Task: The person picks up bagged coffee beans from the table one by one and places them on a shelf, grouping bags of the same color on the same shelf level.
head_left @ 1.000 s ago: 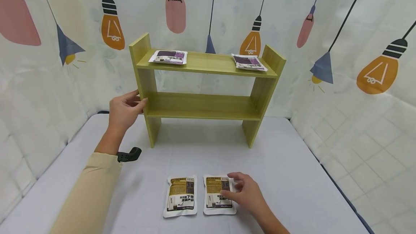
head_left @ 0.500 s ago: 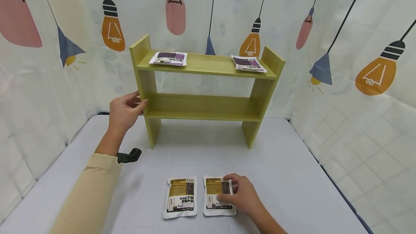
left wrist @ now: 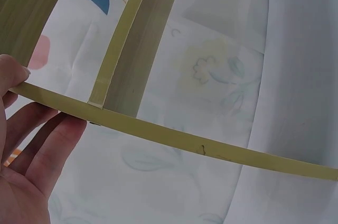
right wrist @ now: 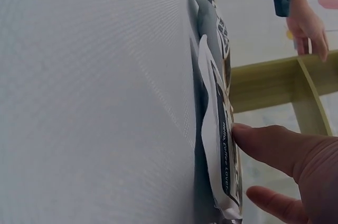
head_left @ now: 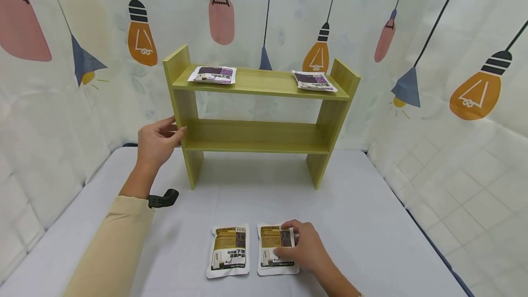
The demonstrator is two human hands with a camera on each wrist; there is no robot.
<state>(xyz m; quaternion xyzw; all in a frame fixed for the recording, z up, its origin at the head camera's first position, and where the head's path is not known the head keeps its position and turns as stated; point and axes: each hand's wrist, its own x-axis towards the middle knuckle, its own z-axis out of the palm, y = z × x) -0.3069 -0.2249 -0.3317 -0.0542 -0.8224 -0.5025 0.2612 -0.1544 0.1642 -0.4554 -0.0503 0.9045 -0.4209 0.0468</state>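
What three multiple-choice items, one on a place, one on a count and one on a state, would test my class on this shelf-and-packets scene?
1. Where does the left hand rest?
A. on the shelf unit's left side panel
B. on the table
C. on a purple packet

2. How many brown packets lie on the table?
A. one
B. two
C. four

3. What is the state of the lower shelf?
A. piled with packets
B. bare
C. covered by a cloth

Key: 1 A, its thumb and fingers hold the edge of the shelf unit. 2 B, the left brown packet and the right brown packet lie side by side, the latter under the right hand. 3 B, nothing lies on it; both purple packets sit on top.
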